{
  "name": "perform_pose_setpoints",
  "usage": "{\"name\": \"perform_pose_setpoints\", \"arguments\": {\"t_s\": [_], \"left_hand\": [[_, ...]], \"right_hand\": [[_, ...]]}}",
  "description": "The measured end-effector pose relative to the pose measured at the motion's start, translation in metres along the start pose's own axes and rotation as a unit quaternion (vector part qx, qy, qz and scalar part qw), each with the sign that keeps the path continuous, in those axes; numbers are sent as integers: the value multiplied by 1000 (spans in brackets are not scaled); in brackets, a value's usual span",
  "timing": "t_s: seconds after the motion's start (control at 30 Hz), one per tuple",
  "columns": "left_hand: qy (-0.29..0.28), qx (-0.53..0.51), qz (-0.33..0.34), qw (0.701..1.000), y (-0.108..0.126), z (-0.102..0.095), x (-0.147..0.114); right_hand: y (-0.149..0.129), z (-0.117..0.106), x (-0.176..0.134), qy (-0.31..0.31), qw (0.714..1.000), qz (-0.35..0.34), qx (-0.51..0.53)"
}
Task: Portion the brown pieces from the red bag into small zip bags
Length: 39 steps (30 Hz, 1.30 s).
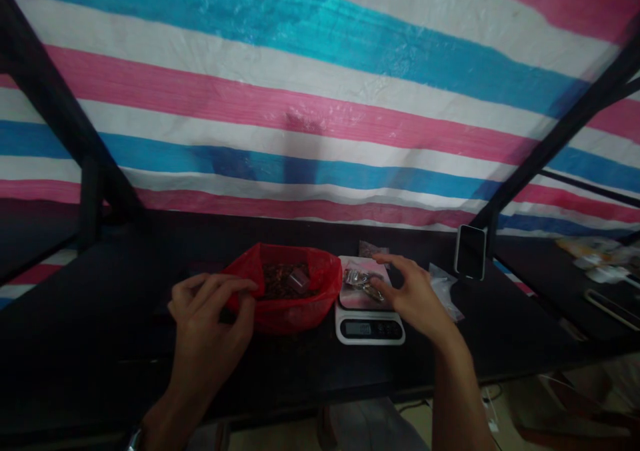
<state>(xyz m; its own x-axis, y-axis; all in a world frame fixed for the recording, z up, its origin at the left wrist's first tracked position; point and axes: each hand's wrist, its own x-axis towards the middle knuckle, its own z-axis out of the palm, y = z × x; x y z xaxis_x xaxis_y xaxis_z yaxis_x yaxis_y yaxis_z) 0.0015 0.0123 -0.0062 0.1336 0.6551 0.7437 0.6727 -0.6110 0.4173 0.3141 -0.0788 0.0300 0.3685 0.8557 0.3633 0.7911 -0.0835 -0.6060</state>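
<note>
My left hand (213, 314) is closed on the left rim of a red plastic bag (300, 314), fingers and thumb pinching its edge. Inside the bag lie many small dark brown pieces (280, 278) and a small clear scoop or cup (299, 281). Right of the bag stands a white digital kitchen scale (344, 331) with lit digits I cannot read surely. On its platform rests a clear plastic pouch (356, 278) with some contents. My right hand (413, 294) hovers over the platform's right side, thumb and fingers apart, close to the pouch.
Behind the scale lies another small filled pouch (373, 248). A clear empty-looking plastic bag (444, 288) is right of my hand. A phone (471, 252) leans against a dark frame post at the back right. A striped plastic sheet (310, 104) hangs behind the black table (125, 291).
</note>
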Motion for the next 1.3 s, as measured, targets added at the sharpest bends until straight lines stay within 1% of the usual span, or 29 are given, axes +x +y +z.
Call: {"name": "perform_pose_setpoints", "arguments": {"t_s": [0.1,0.23,0.33,0.37,0.43,0.5,0.57,0.67,0.77,0.87,0.97,1.07,1.13,1.23,1.3], "left_hand": [[2,-1,-4,1000,0,-3,0],[5,-24,-9,1000,0,-6,0],[13,-37,-15,999,1,-6,-1],[16,-43,-17,999,2,-6,-2],[20,-58,-16,998,4,-6,-3],[23,-80,-10,996,7,-6,-4],[28,-106,-1,994,10,-6,-5],[17,-149,-12,989,16,-2,-8],[-18,-197,-73,977,21,4,-11],[-17,-240,-161,957,20,11,-12],[-3,-261,-210,942,14,13,-9],[6,-265,-220,939,8,11,-6],[1,-263,-217,940,5,9,-5],[-26,-266,-193,944,3,5,-5],[-48,-274,-178,944,2,3,-5]], "right_hand": [[2,8,-1,-30,999,19,-24],[7,15,1,-35,999,19,-27],[10,15,4,-39,999,23,8],[10,14,5,-34,999,25,28],[7,12,7,-4,997,29,73],[-2,12,9,31,992,29,116],[-19,16,9,51,986,19,155],[-54,33,8,43,976,-17,213],[-89,62,2,9,965,-48,259],[-112,91,-5,-23,960,-62,271],[-120,107,-10,-41,967,-87,238],[-121,108,-11,-67,968,-110,217],[-120,106,-10,-77,965,-96,233],[-120,106,-6,-61,958,-61,275],[-120,108,-3,-52,953,-51,294]]}}
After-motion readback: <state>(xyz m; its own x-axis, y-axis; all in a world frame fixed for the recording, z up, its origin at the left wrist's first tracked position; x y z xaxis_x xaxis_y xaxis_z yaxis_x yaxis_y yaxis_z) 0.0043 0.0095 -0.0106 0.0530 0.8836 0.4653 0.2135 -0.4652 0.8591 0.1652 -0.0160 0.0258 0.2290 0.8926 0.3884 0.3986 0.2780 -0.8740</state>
